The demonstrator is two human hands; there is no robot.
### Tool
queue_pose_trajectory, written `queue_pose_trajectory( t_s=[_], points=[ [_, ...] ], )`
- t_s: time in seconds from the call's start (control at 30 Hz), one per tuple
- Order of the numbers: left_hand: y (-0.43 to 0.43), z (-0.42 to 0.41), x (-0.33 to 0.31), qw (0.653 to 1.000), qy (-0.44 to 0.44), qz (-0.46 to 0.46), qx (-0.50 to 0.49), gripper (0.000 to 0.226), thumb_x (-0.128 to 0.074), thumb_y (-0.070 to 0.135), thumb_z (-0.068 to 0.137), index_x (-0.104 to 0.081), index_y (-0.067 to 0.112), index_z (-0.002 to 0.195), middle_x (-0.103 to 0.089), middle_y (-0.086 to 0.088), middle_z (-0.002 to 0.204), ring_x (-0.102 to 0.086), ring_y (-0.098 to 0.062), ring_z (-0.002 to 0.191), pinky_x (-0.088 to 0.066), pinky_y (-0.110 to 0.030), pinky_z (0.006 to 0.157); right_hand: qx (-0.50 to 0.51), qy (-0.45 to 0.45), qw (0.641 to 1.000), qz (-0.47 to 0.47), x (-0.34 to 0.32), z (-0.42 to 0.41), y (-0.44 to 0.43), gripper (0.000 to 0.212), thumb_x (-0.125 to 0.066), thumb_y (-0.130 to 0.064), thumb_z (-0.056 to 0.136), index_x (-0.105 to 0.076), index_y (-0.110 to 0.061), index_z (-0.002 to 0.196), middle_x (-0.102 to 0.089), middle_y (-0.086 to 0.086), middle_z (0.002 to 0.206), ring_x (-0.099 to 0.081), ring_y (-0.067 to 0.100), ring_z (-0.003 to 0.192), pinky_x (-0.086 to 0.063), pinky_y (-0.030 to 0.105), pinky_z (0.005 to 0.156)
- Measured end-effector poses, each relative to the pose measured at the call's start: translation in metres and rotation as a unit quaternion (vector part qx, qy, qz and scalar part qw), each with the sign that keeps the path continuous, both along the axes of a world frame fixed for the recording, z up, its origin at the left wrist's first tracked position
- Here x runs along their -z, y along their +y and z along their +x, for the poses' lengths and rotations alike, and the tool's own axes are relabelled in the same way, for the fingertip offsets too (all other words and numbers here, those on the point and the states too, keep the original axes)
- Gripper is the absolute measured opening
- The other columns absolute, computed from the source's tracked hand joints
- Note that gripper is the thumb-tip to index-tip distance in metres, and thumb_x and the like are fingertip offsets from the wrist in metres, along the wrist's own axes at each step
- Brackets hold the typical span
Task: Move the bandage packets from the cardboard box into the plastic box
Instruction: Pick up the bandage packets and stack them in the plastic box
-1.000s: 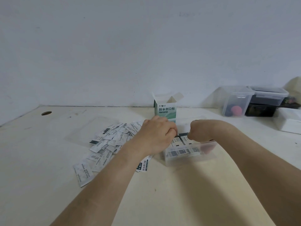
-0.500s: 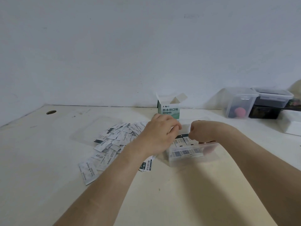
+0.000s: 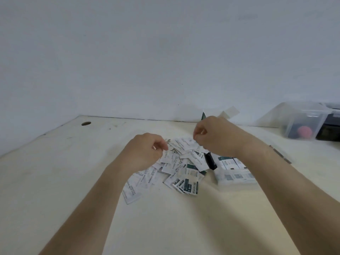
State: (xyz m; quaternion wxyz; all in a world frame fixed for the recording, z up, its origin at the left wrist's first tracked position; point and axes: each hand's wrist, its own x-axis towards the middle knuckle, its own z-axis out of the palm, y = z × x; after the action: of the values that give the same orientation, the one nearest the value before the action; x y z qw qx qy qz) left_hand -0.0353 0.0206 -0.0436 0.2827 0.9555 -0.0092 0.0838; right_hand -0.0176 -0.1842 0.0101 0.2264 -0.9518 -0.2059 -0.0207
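Forearms: two bare forearms are reaching in from the near edge over the pale bench.
Loose packets: a heap of bandage packets is lying on the bench between the arms, overlapping and facing every way, some white side up, some showing dark green print.
Plastic box: the clear plastic box is sitting just right of the heap, partly under the right forearm, with packets already lying flat inside.
Left hand: the left hand is hovering over the heap's far left edge, fingers curled in toward the thumb; whether they are pinching a packet cannot be told.
Right hand: the right hand is hanging above the heap's far side, fingers loosely curled, seemingly holding nothing.
Cardboard box: the cardboard box is standing behind the right hand, mostly hidden, one flap showing.
Handling: the packets are probably feather-light, thin and slippery, sliding over each other; pinching one edge of a lifted corner looks best.
Far right: lidded storage tubs are sitting against the wall.
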Motion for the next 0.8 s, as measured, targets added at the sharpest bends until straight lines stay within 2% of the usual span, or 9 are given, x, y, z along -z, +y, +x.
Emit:
queue_pose_trajectory(
  t_s=[0.1, 0.23, 0.33, 0.4, 0.47, 0.53, 0.6, 0.7, 0.8],
  points=[
    [0.012, 0.003, 0.014, 0.997, 0.028, 0.074, -0.016, 0.027, -0.059, 0.017, 0.084, -0.066, 0.037, 0.1, -0.063, 0.012, 0.112, -0.057, -0.007, 0.09, -0.045, -0.023, 0.079, -0.025, -0.007, 1.0, -0.008, 0.01, -0.007, 0.025, 0.023, -0.048, -0.017, 0.095, -0.07, -0.016, 0.1, -0.069, 0.0, 0.1, -0.062, 0.017, 0.087, -0.05, 0.026, 0.074],
    [0.019, 0.008, 0.035, 0.992, 0.052, 0.116, -0.02, 0.054, -0.063, 0.024, 0.08, -0.051, 0.035, 0.132, -0.051, 0.009, 0.136, -0.043, -0.018, 0.125, -0.043, -0.036, 0.099, -0.063, 0.04, 0.997, -0.004, 0.039, -0.01, 0.05, 0.028, -0.047, -0.017, 0.095, -0.062, -0.02, 0.119, -0.062, 0.001, 0.119, -0.058, 0.018, 0.098, -0.042, 0.024, 0.074],
    [0.015, 0.012, 0.05, 0.988, 0.091, 0.125, 0.001, 0.065, -0.059, 0.041, 0.079, -0.037, 0.038, 0.14, -0.045, 0.006, 0.137, -0.041, -0.023, 0.13, -0.042, -0.041, 0.101, -0.066, 0.053, 0.995, -0.057, 0.067, -0.005, 0.062, 0.041, -0.05, -0.022, 0.095, -0.047, -0.019, 0.136, -0.055, 0.002, 0.133, -0.052, 0.022, 0.117, -0.036, 0.024, 0.079],
    [0.011, 0.015, 0.055, 0.982, 0.107, 0.157, -0.002, 0.065, -0.054, 0.043, 0.085, -0.03, 0.035, 0.145, -0.042, 0.004, 0.141, -0.037, -0.023, 0.133, -0.038, -0.041, 0.104, -0.055, 0.041, 0.994, -0.089, 0.086, -0.001, 0.067, 0.041, -0.05, -0.028, 0.093, -0.044, -0.017, 0.132, -0.058, 0.007, 0.128, -0.051, 0.029, 0.114, -0.04, 0.031, 0.08],
    [0.008, 0.015, 0.053, 0.983, 0.085, 0.164, -0.012, 0.053, -0.052, 0.037, 0.089, -0.037, 0.032, 0.14, -0.051, 0.005, 0.135, -0.044, -0.021, 0.128, -0.04, -0.04, 0.101, -0.044, 0.01, 0.993, -0.108, 0.098, 0.0, 0.07, 0.037, -0.049, -0.029, 0.093, -0.043, -0.015, 0.126, -0.061, 0.009, 0.117, -0.049, 0.032, 0.108, -0.033, 0.034, 0.074],
    [0.006, 0.014, 0.05, 0.986, 0.035, 0.164, -0.011, 0.028, -0.053, 0.031, 0.086, -0.053, 0.031, 0.115, -0.064, 0.008, 0.11, -0.057, -0.021, 0.11, -0.046, -0.036, 0.088, -0.023, -0.031, 0.995, -0.096, 0.105, 0.0, 0.072, 0.032, -0.049, -0.027, 0.093, -0.044, -0.016, 0.123, -0.063, 0.008, 0.111, -0.049, 0.031, 0.106, -0.029, 0.034, 0.071],
    [0.004, 0.01, 0.046, 0.983, 0.0, 0.181, -0.017, 0.013, -0.053, 0.026, 0.083, -0.057, 0.026, 0.095, -0.066, 0.005, 0.091, -0.06, -0.02, 0.093, -0.043, -0.032, 0.072, -0.002, -0.065, 0.995, -0.072, 0.108, 0.0, 0.073, 0.028, -0.048, -0.025, 0.093, -0.047, -0.018, 0.12, -0.064, 0.005, 0.109, -0.05, 0.03, 0.106, -0.033, 0.034, 0.067],
    [0.002, 0.007, 0.04, 0.978, -0.039, 0.204, -0.037, 0.015, -0.049, 0.024, 0.085, -0.062, 0.024, 0.09, -0.067, 0.002, 0.086, -0.059, -0.023, 0.085, -0.036, -0.03, 0.064, 0.014, -0.075, 0.996, -0.05, 0.108, 0.002, 0.072, 0.024, -0.045, -0.023, 0.092, -0.055, -0.019, 0.113, -0.065, 0.005, 0.106, -0.057, 0.029, 0.102, -0.038, 0.034, 0.065],
    [0.008, 0.005, 0.038, 0.982, -0.085, 0.156, -0.064, 0.024, -0.049, 0.023, 0.089, -0.071, 0.029, 0.096, -0.071, 0.005, 0.089, -0.063, -0.02, 0.084, -0.05, -0.033, 0.071, 0.026, -0.062, 0.998, -0.004, 0.104, 0.004, 0.07, 0.021, -0.043, -0.021, 0.093, -0.061, -0.018, 0.103, -0.067, 0.005, 0.099, -0.058, 0.03, 0.095, -0.04, 0.033, 0.065]
  ],
)
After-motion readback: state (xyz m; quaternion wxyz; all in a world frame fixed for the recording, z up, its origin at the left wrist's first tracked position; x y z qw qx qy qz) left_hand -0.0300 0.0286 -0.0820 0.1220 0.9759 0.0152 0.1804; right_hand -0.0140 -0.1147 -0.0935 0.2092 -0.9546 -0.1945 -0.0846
